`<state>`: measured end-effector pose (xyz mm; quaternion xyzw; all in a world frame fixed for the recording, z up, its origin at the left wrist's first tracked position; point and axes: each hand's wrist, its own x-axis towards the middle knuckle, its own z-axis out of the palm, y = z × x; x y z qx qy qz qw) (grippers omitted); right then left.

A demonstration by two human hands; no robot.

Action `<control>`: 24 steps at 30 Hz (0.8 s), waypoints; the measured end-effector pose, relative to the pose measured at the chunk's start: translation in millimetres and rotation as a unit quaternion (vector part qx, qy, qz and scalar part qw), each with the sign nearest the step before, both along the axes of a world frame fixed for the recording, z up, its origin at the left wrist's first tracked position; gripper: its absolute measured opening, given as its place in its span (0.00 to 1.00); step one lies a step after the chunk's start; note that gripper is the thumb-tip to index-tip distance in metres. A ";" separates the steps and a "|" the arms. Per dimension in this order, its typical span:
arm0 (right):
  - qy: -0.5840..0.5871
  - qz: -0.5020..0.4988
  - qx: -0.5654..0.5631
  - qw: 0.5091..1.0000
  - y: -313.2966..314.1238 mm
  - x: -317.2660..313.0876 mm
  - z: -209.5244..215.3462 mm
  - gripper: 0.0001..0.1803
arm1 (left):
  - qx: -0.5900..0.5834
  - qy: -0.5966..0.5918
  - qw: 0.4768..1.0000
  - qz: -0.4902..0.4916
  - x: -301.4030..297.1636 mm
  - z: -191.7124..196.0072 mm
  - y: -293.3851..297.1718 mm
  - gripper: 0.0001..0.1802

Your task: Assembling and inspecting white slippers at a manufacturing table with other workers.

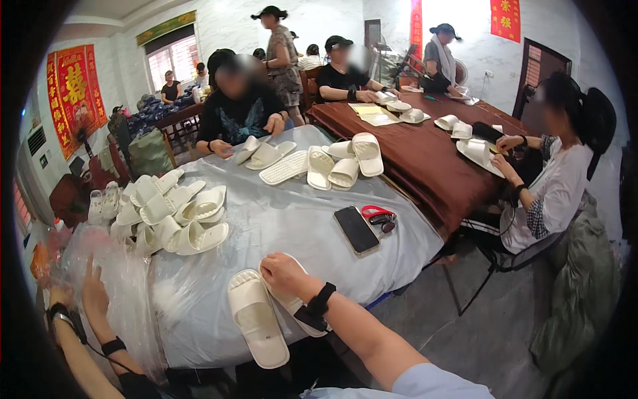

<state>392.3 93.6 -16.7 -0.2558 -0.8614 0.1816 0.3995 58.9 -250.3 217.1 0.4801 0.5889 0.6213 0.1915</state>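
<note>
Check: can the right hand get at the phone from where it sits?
Probably yes. The right hand rests on a slipper at the table's near edge, and the phone lies face up just beyond it to the right. Only bare grey cloth shows between them; the keys lie past the phone.

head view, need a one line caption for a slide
Right hand rests on a white slipper pair at the table edge; left hand touches clear plastic bags.

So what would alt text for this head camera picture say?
The person's right hand presses on a pair of white slippers at the edge of a grey-covered table, while the left hand reaches into clear plastic bags. More slippers and a phone lie beyond.
</note>
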 end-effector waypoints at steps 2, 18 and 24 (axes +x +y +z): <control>-0.002 -0.005 0.001 1.000 -2.3 0.5 0.8 0.05 | -0.007 0.037 0.999 0.001 2.6 9.3 11.2 0.18; 0.082 0.043 -0.035 0.995 -8.2 -17.5 7.5 0.08 | -0.026 0.290 0.955 -0.054 51.9 48.5 154.8 0.15; 0.074 0.021 -0.042 0.996 -1.0 1.3 0.8 0.09 | -0.058 0.144 0.959 -0.236 156.1 -36.1 240.9 0.10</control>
